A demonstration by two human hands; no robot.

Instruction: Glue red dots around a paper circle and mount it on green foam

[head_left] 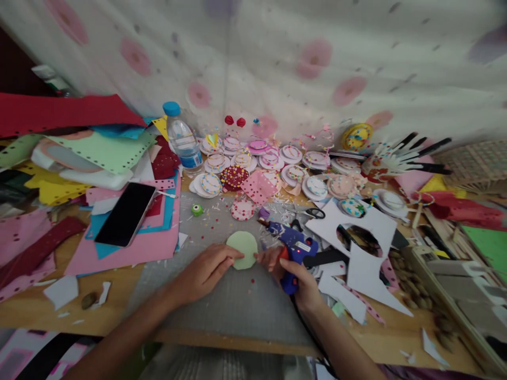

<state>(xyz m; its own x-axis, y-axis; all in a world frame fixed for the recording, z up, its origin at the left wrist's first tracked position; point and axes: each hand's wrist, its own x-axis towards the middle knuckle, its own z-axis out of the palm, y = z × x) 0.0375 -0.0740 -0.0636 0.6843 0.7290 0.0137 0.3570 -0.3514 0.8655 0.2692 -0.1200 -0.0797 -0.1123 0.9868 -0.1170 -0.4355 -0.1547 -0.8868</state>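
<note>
Pale green round paper disc [246, 244] between two hands

The disc is over the grey ribbed mat [214, 303], near the middle of the front edge of the pale wooden bench [114, 290]. The left hand [204, 269] has its fingertips over the disc's left edge; whether they pinch it, I cannot tell. The right hand [304, 285] is wrapped around a blue glue gun with an orange trigger [292, 238], its fingertips at the disc's right edge. Small decorated white paper hats [317, 186] crowd the bench's back edge.
</note>
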